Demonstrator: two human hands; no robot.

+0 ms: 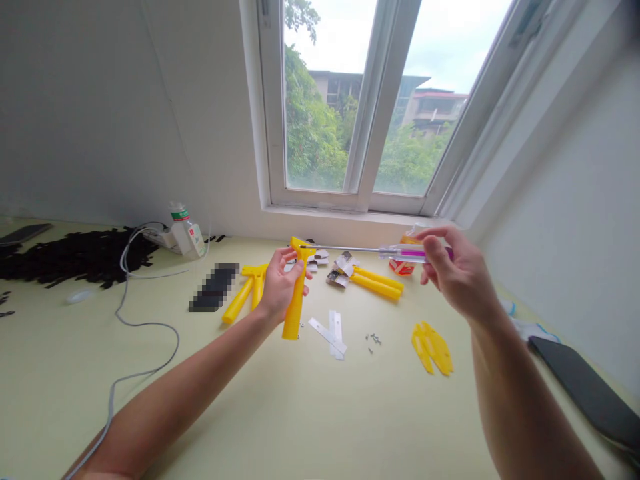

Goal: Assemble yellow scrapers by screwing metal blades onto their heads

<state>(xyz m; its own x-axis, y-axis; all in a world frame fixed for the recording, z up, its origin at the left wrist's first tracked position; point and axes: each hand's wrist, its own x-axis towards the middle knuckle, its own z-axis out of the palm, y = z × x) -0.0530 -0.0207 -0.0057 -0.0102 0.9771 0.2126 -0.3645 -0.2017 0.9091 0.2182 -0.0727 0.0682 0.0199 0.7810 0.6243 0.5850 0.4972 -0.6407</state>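
Observation:
My left hand (281, 285) is wrapped round the yellow handle of a scraper (294, 310), held upright above the table with its head at the top. In my right hand (453, 267) is a screwdriver (407, 252) with a clear and purple handle. Its long shaft points left, and the tip meets the scraper's head. Below lie several flat metal blades (334, 337) and a few small screws (373, 339). Flat yellow plastic pieces (433, 348) rest nearer my right forearm. More yellow handles (245, 297) lie just left of my left hand.
Yellow scrapers with card-wrapped heads (377, 283) lie towards the window. A plastic bottle (187, 233) stands at the back left beside a heap of black pieces (85, 257). A grey cable (145, 325) runs across the left side. A dark phone-like slab (587, 383) lies at right.

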